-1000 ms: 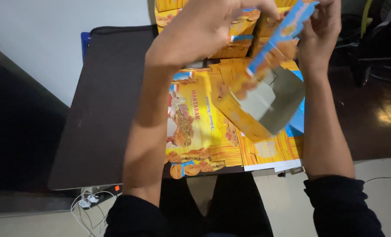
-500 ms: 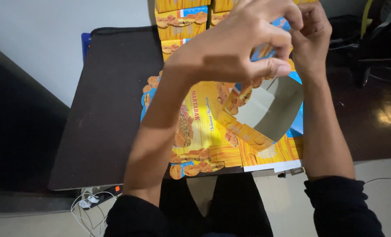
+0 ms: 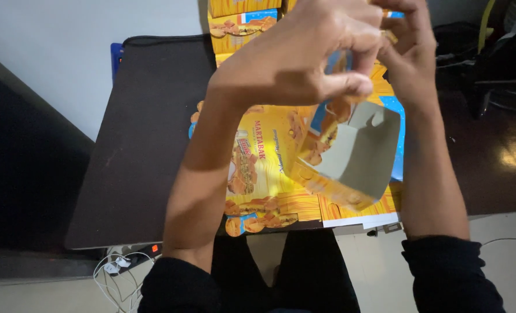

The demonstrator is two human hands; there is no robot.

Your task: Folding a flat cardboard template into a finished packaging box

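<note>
Pinching half-folded yellow carton [image 3: 351, 168] top edge: left hand [image 3: 304, 58], right hand [image 3: 406, 55] fingers closed; table [image 3: 148, 145] left side bare.

hands: 2, left hand [image 3: 304, 58] and right hand [image 3: 409, 55], above the bench [image 3: 148, 133] | half-folded carton [image 3: 351, 156]: 1, under the hands | flat printed carton sheets [image 3: 264, 168]: a stack, number unclear, on the bench | assembled cartons [image 3: 240, 23]: at least 2, at the bench's far edge | power strip [image 3: 136, 255]: 1, below the bench's near edge
</note>
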